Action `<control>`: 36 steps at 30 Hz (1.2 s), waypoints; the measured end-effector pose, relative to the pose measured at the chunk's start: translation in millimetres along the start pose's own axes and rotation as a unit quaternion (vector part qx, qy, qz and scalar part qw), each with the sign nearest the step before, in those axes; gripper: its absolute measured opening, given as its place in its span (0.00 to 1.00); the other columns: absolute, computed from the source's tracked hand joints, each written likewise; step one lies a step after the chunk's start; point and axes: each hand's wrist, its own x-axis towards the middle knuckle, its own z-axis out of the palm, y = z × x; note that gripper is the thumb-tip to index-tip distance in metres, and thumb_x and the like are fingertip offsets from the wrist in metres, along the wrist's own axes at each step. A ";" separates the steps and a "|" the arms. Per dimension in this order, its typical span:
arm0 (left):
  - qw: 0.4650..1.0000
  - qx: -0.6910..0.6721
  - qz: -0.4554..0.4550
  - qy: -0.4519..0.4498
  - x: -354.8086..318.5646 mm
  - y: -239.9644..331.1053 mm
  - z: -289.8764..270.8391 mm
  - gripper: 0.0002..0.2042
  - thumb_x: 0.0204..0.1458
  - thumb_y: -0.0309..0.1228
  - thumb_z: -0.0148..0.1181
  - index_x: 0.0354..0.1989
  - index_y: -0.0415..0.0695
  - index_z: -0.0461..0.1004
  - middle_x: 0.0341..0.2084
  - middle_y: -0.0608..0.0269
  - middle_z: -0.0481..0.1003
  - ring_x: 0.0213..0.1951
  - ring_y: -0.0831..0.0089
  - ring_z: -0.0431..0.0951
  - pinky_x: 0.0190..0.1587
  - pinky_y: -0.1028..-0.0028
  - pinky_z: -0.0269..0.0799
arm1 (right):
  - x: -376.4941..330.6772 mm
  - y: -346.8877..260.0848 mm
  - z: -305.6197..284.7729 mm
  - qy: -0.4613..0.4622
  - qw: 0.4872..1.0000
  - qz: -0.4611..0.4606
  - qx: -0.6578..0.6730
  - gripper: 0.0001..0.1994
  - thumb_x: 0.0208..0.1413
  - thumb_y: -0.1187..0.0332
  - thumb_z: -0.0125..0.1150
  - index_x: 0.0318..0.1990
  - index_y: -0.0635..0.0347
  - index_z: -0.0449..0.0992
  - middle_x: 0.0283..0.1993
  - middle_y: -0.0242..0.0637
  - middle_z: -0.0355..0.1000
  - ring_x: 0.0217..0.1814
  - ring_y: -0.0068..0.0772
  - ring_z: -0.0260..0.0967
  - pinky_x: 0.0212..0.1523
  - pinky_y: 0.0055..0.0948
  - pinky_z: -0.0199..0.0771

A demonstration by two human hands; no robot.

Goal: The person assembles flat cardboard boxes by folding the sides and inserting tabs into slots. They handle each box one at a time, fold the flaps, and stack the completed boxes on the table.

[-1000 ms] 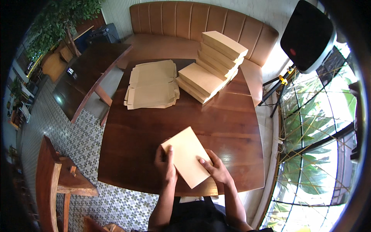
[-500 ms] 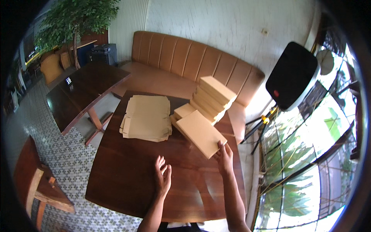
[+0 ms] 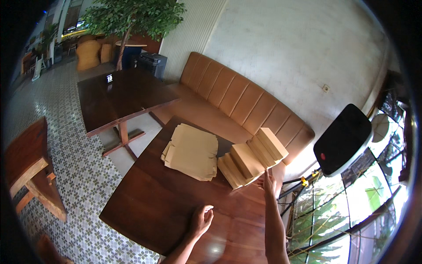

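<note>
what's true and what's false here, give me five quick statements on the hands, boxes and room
1. The right hand is nearer the boxes than the left hand is. True.
2. The left hand holds a box. False: no box is in it.
3. The flat cardboard lies left of the boxes on the table. True.
4. The speaker stands left of the bench. False: it stands to the right.
5. The bench is brown. True.

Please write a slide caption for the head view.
Right hand at the stacked cardboard boxes, left hand over the dark wooden table, flat cardboard sheets lying nearby.
</note>
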 end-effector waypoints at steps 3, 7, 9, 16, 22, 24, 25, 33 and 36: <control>0.997 -0.053 -0.049 0.020 0.8 -3.5 -2.3 0.09 0.69 0.30 0.58 0.51 0.40 0.76 0.48 0.53 0.81 0.52 0.63 0.82 0.54 0.64 0.80 | -62.2 45.8 -0.4 0.075 0.989 -0.108 0.067 0.18 0.70 0.53 0.63 0.39 0.61 0.78 0.32 0.37 0.80 0.27 0.21 0.77 0.25 0.24 0.74; 0.996 -0.004 0.010 0.094 32.2 -13.4 -16.6 0.08 0.66 0.25 0.59 0.52 0.40 0.75 0.51 0.54 0.79 0.55 0.60 0.80 0.55 0.62 0.78 | -160.6 117.8 16.3 0.086 0.980 -0.175 -0.044 0.09 0.68 0.65 0.64 0.46 0.61 0.80 0.29 0.31 0.76 0.27 0.20 0.72 0.32 0.23 0.74; 0.978 0.091 0.132 0.133 72.5 -25.4 -27.0 0.11 0.59 0.19 0.60 0.50 0.40 0.75 0.49 0.51 0.79 0.52 0.55 0.80 0.57 0.61 0.75 | -169.2 123.4 14.1 0.047 0.982 -0.180 0.010 0.06 0.68 0.71 0.61 0.45 0.64 0.80 0.28 0.32 0.77 0.28 0.21 0.72 0.33 0.25 0.74; 0.846 0.470 0.139 -0.210 200.7 -67.5 -80.6 0.30 0.65 0.42 0.64 0.71 0.43 0.67 0.71 0.54 0.68 0.71 0.55 0.68 0.74 0.56 0.65 | -173.8 100.7 10.6 0.050 0.993 -0.107 0.008 0.06 0.67 0.73 0.61 0.45 0.64 0.82 0.30 0.36 0.79 0.32 0.24 0.76 0.38 0.28 0.77; 0.826 0.448 0.185 -0.289 230.0 -66.8 -89.4 0.18 0.62 0.32 0.64 0.60 0.44 0.77 0.50 0.53 0.81 0.55 0.52 0.80 0.59 0.58 0.76 | -173.6 99.7 3.4 0.023 0.993 -0.095 0.070 0.06 0.66 0.74 0.62 0.46 0.65 0.81 0.33 0.39 0.81 0.34 0.24 0.76 0.40 0.28 0.77; 0.845 0.432 0.161 -0.272 234.4 -58.1 -86.9 0.10 0.63 0.30 0.62 0.49 0.42 0.81 0.41 0.51 0.84 0.46 0.50 0.83 0.51 0.57 0.79 | -171.9 100.8 4.0 0.029 0.994 -0.080 0.063 0.06 0.67 0.74 0.62 0.47 0.64 0.81 0.34 0.39 0.82 0.36 0.24 0.77 0.40 0.29 0.77; 0.839 0.450 0.132 -0.277 236.8 -53.0 -86.5 0.09 0.63 0.29 0.61 0.50 0.42 0.81 0.42 0.51 0.84 0.46 0.50 0.84 0.50 0.57 0.80 | -171.6 100.8 4.2 0.031 0.990 -0.114 0.075 0.06 0.67 0.74 0.62 0.47 0.64 0.81 0.34 0.39 0.81 0.36 0.23 0.77 0.40 0.29 0.77; 0.765 0.538 0.199 -0.293 232.3 -34.8 -77.4 0.06 0.65 0.28 0.58 0.38 0.40 0.79 0.31 0.41 0.82 0.35 0.39 0.83 0.37 0.48 0.79 | -173.3 93.9 -2.0 0.040 0.994 -0.071 0.072 0.08 0.66 0.70 0.62 0.49 0.60 0.81 0.36 0.47 0.82 0.34 0.29 0.79 0.37 0.31 0.77; 0.802 0.503 0.152 -0.283 237.0 -29.3 -79.2 0.07 0.64 0.30 0.61 0.44 0.41 0.82 0.34 0.40 0.82 0.39 0.39 0.83 0.38 0.49 0.79 | -173.5 91.6 -3.2 0.031 0.993 -0.059 0.098 0.07 0.66 0.70 0.63 0.48 0.61 0.81 0.31 0.44 0.80 0.30 0.30 0.77 0.35 0.31 0.76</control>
